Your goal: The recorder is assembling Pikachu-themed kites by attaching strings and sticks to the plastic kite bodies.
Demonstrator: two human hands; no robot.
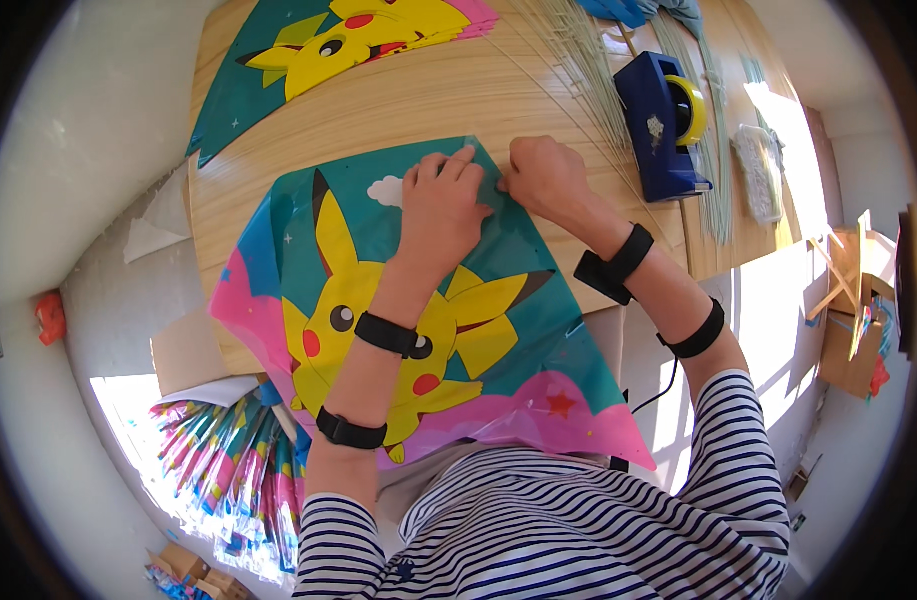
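Observation:
A thin printed plastic sheet [518, 360], teal and pink with a yellow cartoon character, lies over the table's near edge and reaches down to my lap. Its top corner points away from me. My left hand [443, 210] rests on the sheet near that corner, fingers apart and slightly bent, fingertips pressed close to the tip. Just right of the corner, my right hand [550, 178] is closed, its thumb side at the sheet's right edge. What its fingers pinch, if anything, is hidden.
A blue tape dispenser [658, 130] with a yellow-rimmed roll stands at right, beside many thin pale sticks [583, 75] and a clear plastic box [758, 172]. More printed sheets [348, 50] lie at the far left. Folded colourful pieces [228, 455] hang below left.

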